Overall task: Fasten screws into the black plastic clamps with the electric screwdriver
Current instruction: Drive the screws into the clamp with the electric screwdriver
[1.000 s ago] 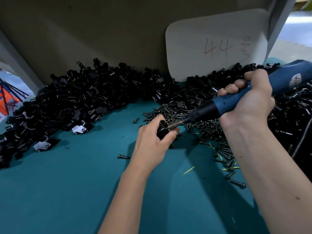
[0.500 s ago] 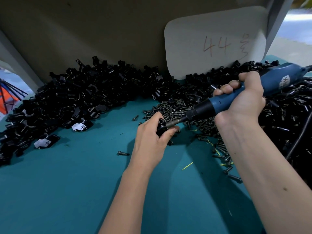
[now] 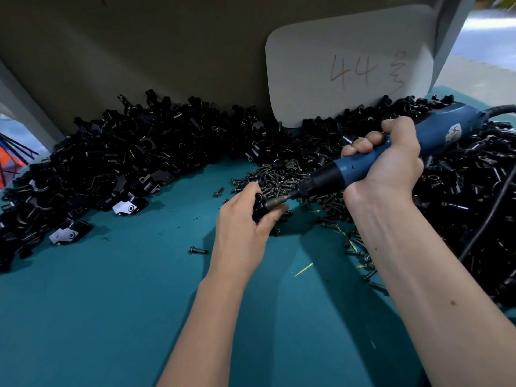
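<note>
A: What is each hand doing?

B: The left hand point(image 3: 245, 233) has its grip closed on one black plastic clamp point(image 3: 258, 203), pinched between thumb and curled fingers just above the teal surface point(image 3: 111, 303). The right hand point(image 3: 391, 166) is wrapped tight around the electric screwdriver point(image 3: 371, 160).

A: Describe the tool.

B: A blue barrel with a smooth, matte casing that narrows to a black collar and then a slim metal bit point(image 3: 276, 203). The bit slants down and to the left, and its tip meets the clamp beside the left thumb. A dark cord point(image 3: 485, 219) leaves the rear end and trails across the parts on the right.

A: Can you see the screw being driven?

B: No. The fingers and the bit cover it, and most of the clamp's shape is hidden too.

A: What lies around them?

B: A pile of black clamps point(image 3: 111, 163), glossy and angular, banks along a beige back panel point(image 3: 167, 51). Two pieces at its near edge show pale grey faces with a round hole. A heap of screws point(image 3: 279, 177), dark and small-headed, sits just behind the left hand, and one loose screw point(image 3: 198, 250) lies apart on the surface to the left of that wrist.

A: And the card?

B: A pale rounded card point(image 3: 349, 65) leans on the panel, with "44" handwritten on it and a further mark I cannot read. The right edge of the pile is cut off by the frame.
</note>
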A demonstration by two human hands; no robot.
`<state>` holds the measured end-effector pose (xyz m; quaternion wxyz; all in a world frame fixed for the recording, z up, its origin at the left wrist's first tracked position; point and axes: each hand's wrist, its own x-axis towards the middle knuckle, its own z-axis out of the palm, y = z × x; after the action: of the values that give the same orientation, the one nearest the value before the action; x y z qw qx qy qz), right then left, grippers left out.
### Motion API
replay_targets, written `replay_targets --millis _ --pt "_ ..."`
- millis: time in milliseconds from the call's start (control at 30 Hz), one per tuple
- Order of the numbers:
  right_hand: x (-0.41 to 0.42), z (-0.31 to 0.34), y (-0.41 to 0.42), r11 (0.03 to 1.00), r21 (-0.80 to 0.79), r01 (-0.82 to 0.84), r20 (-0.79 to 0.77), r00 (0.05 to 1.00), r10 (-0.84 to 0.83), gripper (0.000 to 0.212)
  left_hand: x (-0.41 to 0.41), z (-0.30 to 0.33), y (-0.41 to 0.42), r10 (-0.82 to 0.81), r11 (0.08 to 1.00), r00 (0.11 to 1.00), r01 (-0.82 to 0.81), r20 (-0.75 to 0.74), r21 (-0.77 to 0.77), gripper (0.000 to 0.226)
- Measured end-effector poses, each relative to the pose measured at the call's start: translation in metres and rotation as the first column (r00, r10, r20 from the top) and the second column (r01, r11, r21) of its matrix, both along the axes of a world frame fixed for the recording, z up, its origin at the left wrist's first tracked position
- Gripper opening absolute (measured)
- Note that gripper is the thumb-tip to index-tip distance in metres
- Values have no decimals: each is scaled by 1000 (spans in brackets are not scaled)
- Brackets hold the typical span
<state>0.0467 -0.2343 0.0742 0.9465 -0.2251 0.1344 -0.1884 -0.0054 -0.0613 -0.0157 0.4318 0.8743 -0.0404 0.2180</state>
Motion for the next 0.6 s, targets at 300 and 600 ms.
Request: replay_targets --millis 300,600 --pt "-2 -1 1 1000 -24 -6 22 1000 7 21 0 1 -1 5 1000 1000 -5 -9 11 36" --pt "-4 2 5 1000 -24 -2 69 998 4 23 1 -2 1 22 1000 1000 -23 -15 -7 28"
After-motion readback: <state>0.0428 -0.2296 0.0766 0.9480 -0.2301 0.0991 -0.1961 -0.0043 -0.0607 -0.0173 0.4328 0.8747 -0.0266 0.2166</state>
